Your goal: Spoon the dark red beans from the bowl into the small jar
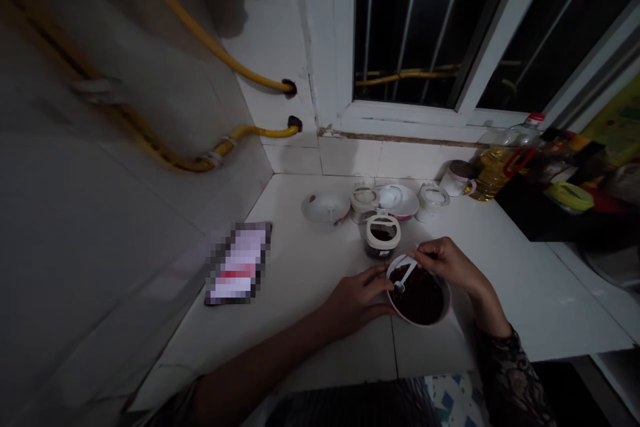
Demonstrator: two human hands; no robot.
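A person's left hand (356, 299) clasps the left side of a round white, pink-rimmed bowl (397, 263) on a pale tiled counter (310, 260), while the right hand (449, 265) pinches a slim white spoon (409, 273) inside it.
The hands are apart; whether the spoon's head touches the dark, grainy contents (423, 297) cannot be told. Good handling here likely means firm left fingers, so the bowl cannot swivel, and low, slow spoon strokes, so nothing spills. Just beyond the bowl stands a clear plastic-looking container with a cream-framed lid (383, 237), near enough for a wide sweep to knock.
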